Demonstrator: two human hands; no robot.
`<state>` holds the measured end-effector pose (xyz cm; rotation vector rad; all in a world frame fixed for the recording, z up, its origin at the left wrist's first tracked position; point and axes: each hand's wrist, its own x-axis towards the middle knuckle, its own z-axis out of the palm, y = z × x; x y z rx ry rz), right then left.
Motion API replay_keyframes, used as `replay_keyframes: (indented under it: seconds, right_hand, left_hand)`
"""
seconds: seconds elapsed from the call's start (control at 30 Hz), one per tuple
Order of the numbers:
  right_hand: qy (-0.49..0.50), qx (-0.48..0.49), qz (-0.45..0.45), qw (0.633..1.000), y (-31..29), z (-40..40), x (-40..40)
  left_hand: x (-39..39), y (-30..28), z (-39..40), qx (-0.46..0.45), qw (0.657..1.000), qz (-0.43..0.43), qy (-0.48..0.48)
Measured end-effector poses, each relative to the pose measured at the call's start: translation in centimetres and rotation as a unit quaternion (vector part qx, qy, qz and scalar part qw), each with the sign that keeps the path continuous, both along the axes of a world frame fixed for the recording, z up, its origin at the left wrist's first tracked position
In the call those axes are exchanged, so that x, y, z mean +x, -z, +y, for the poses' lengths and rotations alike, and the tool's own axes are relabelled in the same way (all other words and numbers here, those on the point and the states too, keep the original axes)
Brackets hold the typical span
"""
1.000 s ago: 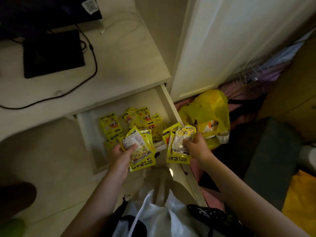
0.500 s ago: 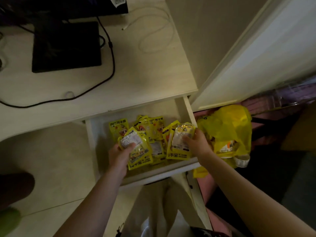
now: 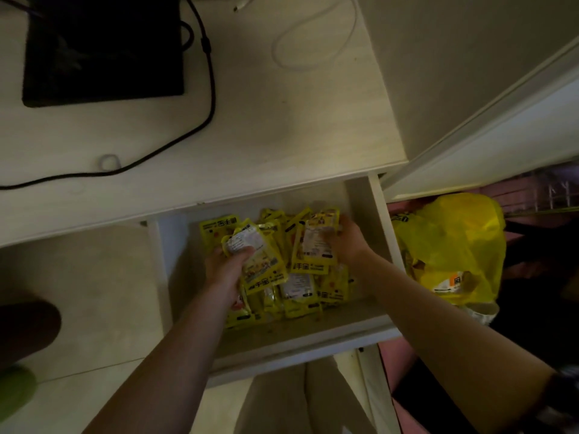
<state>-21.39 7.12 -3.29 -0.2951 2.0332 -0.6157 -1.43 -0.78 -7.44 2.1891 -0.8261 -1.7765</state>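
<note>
Desk [image 3: 282, 120]: pale wood top, dimly lit.
Slab [image 3: 103, 51]: black, flat on the desk at far left; its nature cannot be told.
Black cable [image 3: 213, 89]: curves past the slab's right edge and across the desk to the left border of view.
White cable [image 3: 273, 50]: loose loop on the desk, right of the slab and apart from it.
Ring [image 3: 109, 155]: small, pale, just beside the black cable.
Door [image 3: 501, 136]: white, right of the desk.
Bag [image 3: 454, 239]: yellow plastic, crumpled, low at right beneath the door.
Floor [image 3: 94, 277]: pale, at left.

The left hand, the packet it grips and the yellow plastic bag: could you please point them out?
left hand [image 3: 224, 270], head view, on the back of the hand.
gripped packet [image 3: 264, 266], head view, on its printed face below the thumb.
yellow plastic bag [image 3: 454, 245], head view, on its crumpled upper side.
</note>
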Motion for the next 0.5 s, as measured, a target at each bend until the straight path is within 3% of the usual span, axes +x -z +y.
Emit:
replay_keyframes:
  seconds: [0.3, 0.5]
  right_hand:
    - [-0.077, 0.075, 0.019, 0.994, 3.2, 1.3, -2.3]
    - [-0.113, 0.114, 0.031, 0.987, 1.4, 1.8, -1.9]
  left_hand:
    - [-0.1, -1.1, -0.3, -0.078, 0.988, -0.046, 0.121]
    - [0.7, -1.8, -0.2, -0.115, 0.966, -0.11, 0.201]
